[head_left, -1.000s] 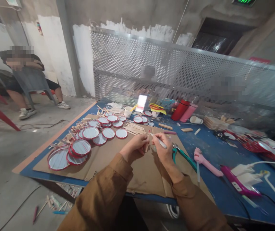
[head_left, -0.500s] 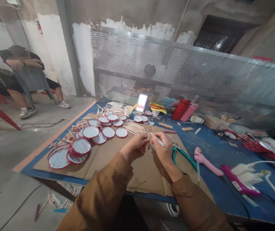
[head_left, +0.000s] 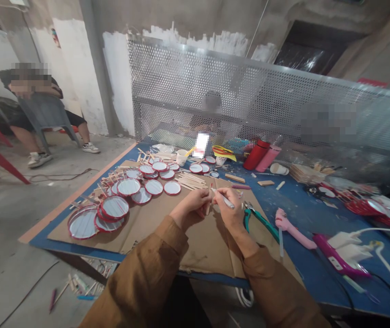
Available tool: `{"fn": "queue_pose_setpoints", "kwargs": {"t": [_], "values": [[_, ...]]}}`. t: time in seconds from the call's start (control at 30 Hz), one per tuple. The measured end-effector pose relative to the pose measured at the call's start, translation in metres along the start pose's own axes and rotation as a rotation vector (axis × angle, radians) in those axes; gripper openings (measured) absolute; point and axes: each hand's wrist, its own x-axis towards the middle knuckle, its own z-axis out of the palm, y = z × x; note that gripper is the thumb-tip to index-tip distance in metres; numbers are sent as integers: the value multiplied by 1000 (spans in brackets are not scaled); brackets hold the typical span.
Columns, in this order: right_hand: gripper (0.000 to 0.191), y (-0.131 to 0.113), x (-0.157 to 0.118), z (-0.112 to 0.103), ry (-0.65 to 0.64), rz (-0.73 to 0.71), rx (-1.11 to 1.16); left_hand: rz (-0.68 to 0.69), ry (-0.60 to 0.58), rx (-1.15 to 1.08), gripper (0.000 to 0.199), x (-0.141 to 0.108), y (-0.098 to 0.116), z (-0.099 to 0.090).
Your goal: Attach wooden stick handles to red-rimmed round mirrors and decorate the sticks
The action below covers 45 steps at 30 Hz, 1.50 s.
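My left hand point(head_left: 191, 206) pinches a thin wooden craft stick point(head_left: 209, 199) upright above the brown cardboard sheet point(head_left: 212, 246). My right hand point(head_left: 232, 212) grips a white marker pen point(head_left: 225, 199), its tip at the top of the stick. Just right of that hand lie green-handled pliers point(head_left: 258, 222). Several round mirrors with red rims point(head_left: 128, 187) lie on the cardboard to the left, beside loose craft sticks point(head_left: 190, 180). The hands hide the lower part of the stick.
A pink glue gun point(head_left: 292, 232) and a magenta tool point(head_left: 335, 255) with white cables lie on the blue table point(head_left: 304, 214). Red and pink flasks point(head_left: 255, 155) stand by a perforated metal screen point(head_left: 195, 82). A seated person point(head_left: 41, 105) is at left.
The pen tip has moved slightly left and up, closer to the top of the stick. Both hands keep their hold. The view has tilted slightly.
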Motion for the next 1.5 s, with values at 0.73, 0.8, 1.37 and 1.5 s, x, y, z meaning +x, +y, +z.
{"fn": "queue_pose_setpoints", "kwargs": {"t": [0.73,0.8,1.37,1.5], "values": [[23,2,-2,0,13,18,25,-23,-1,11,18,-1,3,0],[21,1,-2,0,-5,10,2,-13,3,12,18,-2,4,0],[21,0,-2,1,-8,14,14,-3,-3,0,21,0,0,-1],[21,1,-1,1,24,46,52,-33,-4,25,19,0,2,-1]]}}
